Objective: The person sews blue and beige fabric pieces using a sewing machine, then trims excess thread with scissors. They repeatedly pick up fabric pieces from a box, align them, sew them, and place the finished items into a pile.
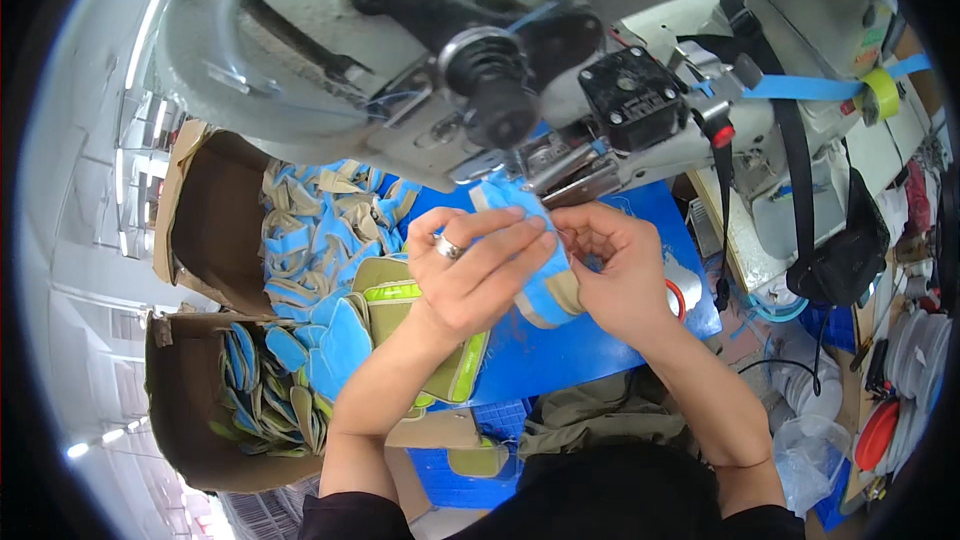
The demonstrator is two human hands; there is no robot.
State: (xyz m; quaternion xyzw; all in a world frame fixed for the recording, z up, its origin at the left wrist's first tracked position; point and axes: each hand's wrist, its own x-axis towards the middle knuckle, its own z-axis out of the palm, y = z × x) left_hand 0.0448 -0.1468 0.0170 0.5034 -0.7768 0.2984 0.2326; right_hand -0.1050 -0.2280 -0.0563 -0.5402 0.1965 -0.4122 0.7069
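up close in the head view, the left hand (470, 275) and right hand (615, 275) meet just under the sewing machine (450, 50) head. both sets of fingers are pinched narrow on a blue and tan fabric piece (540, 290), held above the blue bench (560, 350). a green and olive padded piece (395, 305) lies beside the left wrist. further left, cardboard boxes (200, 230) hold heaps of similar blue and tan cut pieces (320, 230).
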